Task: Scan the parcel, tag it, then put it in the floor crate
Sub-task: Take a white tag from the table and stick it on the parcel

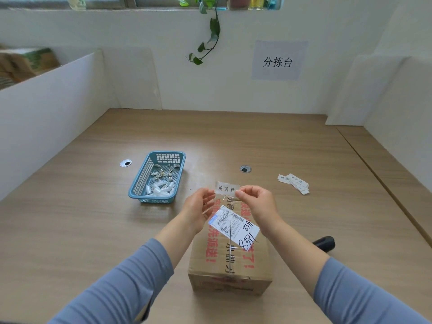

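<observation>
Right now both hands hover over the far end of the parcel [230,249], working one small white tag [227,188] between them: the right hand [254,202] pinches the tag's right end between thumb and forefinger, while the left hand [198,206] curls loosely at its left end, seemingly on a clear backing strip, though that film is hard to make out. The tag reads 退回件. It hangs just above the parcel's far top edge, so the coming press goes down and slightly toward the person; both hands are about equally near. The parcel, a taped cardboard box, sits on the desk [304,148] with its long axis running away from the person, red printed characters along its top and a white shipping label [233,224] with barcodes and handwritten "8391". Spare tags [294,183] lie well to the right, a blue basket [159,177] of scraps to the left. A wall sign [278,60] reads 分拣台. No floor crate is in view.
</observation>
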Motion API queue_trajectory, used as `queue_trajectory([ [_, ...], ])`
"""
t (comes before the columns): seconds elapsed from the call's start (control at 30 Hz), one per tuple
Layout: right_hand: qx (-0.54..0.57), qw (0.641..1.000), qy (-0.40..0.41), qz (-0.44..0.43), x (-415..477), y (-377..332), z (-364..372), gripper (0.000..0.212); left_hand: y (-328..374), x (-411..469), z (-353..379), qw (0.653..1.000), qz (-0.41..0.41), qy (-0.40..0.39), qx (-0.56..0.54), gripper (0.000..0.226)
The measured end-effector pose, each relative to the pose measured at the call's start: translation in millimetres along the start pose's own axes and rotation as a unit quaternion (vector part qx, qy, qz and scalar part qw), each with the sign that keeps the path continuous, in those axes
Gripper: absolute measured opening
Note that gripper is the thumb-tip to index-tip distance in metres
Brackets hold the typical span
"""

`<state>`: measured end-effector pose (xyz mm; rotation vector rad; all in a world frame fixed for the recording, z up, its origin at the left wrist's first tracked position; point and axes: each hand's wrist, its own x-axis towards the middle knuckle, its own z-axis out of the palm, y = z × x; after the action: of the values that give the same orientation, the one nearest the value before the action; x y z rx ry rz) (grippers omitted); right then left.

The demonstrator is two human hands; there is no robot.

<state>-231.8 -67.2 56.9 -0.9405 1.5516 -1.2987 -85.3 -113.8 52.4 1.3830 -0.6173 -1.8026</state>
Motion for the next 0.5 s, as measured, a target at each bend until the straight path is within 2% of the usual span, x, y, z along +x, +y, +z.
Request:
queue_trajectory([
  [0.17, 0.015, 1.000, -0.002, 0.004, -2, -3, -1, 0.009, -2, 3, -8, 0.999, 0.029, 0.028, 0.037, 0.016],
  [0.3, 0.013, 1.000, -0.001, 0.007, 0, -3, -4, 0.008, -2, 5, -16, 0.994, 0.090, -0.015, 0.051, 0.023],
  [0.43, 0.015, 1.000, -0.001, 0.006, 1, -2, -4, 0.009, 2, 3, -15, 0.984, 0.146, -0.048, 0.086, 0.017],
  [0.5, 0.017, 1.000, -0.005, 0.008, 1, -2, -3, 0.009, 3, 2, -17, 0.978, 0.162, -0.072, 0.109, 0.024],
])
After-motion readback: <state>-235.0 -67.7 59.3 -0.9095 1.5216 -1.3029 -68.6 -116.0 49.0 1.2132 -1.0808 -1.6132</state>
